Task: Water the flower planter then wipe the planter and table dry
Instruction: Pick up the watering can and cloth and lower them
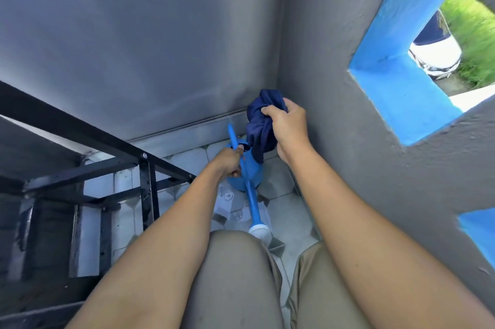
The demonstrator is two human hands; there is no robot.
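A blue watering can (250, 171) stands on the tiled floor in the corner between two grey walls. Its long spout with a white rose (260, 231) points toward my knees. My left hand (229, 163) is closed around the can's handle at the top. Just above and to the right of the can, my right hand (286, 127) grips a bunched dark blue cloth (261, 127), which hangs down over the can's far side. No planter or table top is in view.
A black metal frame (146, 167) with a lower shelf stands to the left of the can. The grey wall on the right has blue-edged openings (401, 74) showing grass outside. My knees in khaki shorts (235, 275) fill the bottom.
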